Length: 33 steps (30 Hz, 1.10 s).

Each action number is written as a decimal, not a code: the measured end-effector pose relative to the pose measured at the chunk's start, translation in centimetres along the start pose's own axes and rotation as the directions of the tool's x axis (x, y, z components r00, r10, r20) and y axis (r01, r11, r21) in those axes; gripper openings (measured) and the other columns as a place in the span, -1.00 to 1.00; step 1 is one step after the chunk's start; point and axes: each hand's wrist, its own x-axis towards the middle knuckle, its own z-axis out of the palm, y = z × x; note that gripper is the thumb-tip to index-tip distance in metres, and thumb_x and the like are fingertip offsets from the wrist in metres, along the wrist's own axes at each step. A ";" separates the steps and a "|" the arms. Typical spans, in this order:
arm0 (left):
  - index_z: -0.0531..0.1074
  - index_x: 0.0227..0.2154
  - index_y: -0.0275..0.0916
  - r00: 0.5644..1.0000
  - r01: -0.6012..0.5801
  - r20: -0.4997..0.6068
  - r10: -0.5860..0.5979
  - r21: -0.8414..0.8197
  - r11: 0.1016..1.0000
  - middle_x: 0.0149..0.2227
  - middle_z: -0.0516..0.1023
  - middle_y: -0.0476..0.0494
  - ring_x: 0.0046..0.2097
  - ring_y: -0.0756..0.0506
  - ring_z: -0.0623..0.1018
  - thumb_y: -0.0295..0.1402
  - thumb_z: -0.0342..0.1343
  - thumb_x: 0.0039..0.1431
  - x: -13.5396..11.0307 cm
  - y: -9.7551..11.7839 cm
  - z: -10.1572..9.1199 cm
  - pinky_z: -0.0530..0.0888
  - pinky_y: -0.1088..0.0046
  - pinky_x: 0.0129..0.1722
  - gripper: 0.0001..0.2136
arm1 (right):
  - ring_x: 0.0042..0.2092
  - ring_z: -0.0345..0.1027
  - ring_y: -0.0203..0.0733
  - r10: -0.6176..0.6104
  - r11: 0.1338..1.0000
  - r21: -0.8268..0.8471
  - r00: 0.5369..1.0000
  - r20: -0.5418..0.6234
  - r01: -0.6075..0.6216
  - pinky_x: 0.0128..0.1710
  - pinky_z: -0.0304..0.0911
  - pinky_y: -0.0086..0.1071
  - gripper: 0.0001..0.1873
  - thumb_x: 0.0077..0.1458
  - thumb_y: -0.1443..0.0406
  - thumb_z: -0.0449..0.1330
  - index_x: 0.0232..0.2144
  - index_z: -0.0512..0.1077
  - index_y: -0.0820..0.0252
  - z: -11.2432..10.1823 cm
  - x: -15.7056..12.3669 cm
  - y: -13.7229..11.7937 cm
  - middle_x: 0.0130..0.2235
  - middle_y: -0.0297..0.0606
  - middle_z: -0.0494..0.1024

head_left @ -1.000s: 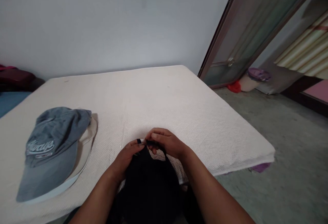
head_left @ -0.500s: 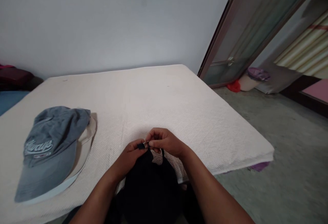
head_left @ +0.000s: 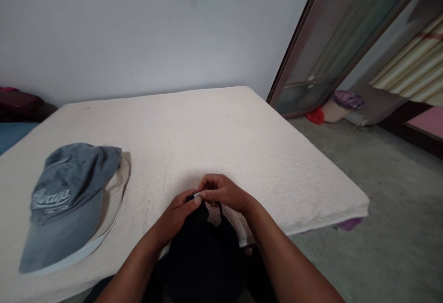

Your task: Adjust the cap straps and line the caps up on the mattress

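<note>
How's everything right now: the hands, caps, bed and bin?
Left hand: pinching the black cap
Right hand: pinching the black cap too
Black cap: held by both hands
Grey cap: lying on a pale cap
Pale cap: partly covered
Bed: covered with cloth
Bin: purple-lined

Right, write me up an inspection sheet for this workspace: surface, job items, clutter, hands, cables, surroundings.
Surface: pale textured cover with a few small marks.
Job's things: black cap, at the near edge, close to the body.
Clutter: grey-blue cap with lettering, lying over a beige cap, on the left.
Hands: left hand and right hand both pinch the black cap near its opening; a small pale piece shows between them, too small to identify.
Cables: nothing seen.
Surroundings: white wall behind; glazed door, bin and striped curtain on the right.
</note>
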 end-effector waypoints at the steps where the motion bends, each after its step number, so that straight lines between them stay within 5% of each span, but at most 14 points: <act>1: 0.50 -0.19 -0.25 1.000 0.009 0.001 -0.009 -0.021 1.000 -0.35 0.55 -0.08 -0.36 -0.01 0.44 -0.24 0.08 0.16 0.0 0.0 0.0 0.33 0.51 -0.33 -0.76 | -0.58 0.18 -0.44 -0.010 1.000 0.018 1.000 0.001 0.010 -0.60 0.08 -0.53 -0.80 0.01 0.24 0.25 -0.34 0.40 0.27 0.0 0.0 0.0 -0.56 -0.44 0.36; 8: 0.51 -0.21 -0.25 0.999 0.038 0.017 -0.036 -0.102 0.994 -0.41 0.54 -0.07 -0.45 0.03 0.39 -0.23 0.08 0.17 0.0 0.1 -0.4 0.29 0.54 -0.43 -0.76 | -0.51 0.30 -0.40 -0.020 0.985 0.173 0.999 0.035 0.014 -0.50 0.19 -0.49 -0.84 0.07 0.32 0.18 -0.26 0.40 0.27 -0.5 -0.7 0.3 -0.46 -0.34 0.45; 18: 0.47 -0.27 -0.27 1.000 0.031 0.004 -0.031 -0.073 0.997 -0.44 0.48 -0.04 -0.42 0.00 0.42 -0.21 0.14 0.10 0.0 -0.3 -0.2 0.30 0.51 -0.40 -0.77 | -0.59 0.16 -0.46 -0.042 0.994 0.100 0.999 -0.035 0.045 -0.64 0.02 -0.57 -0.83 -0.01 0.34 0.25 -0.31 0.41 0.25 -0.4 -0.5 0.1 -0.55 -0.44 0.37; 33: 0.57 -0.24 -0.22 0.995 0.099 0.014 -0.099 -0.009 0.995 -0.39 0.59 -0.09 -0.38 -0.01 0.47 -0.30 0.14 0.10 -0.2 0.2 0.4 0.32 0.53 -0.35 -0.80 | -0.58 0.17 -0.46 -0.029 0.996 0.088 0.999 0.044 0.025 -0.63 0.02 -0.56 -0.82 -0.04 0.30 0.28 -0.34 0.41 0.27 -0.1 -0.6 0.0 -0.57 -0.45 0.37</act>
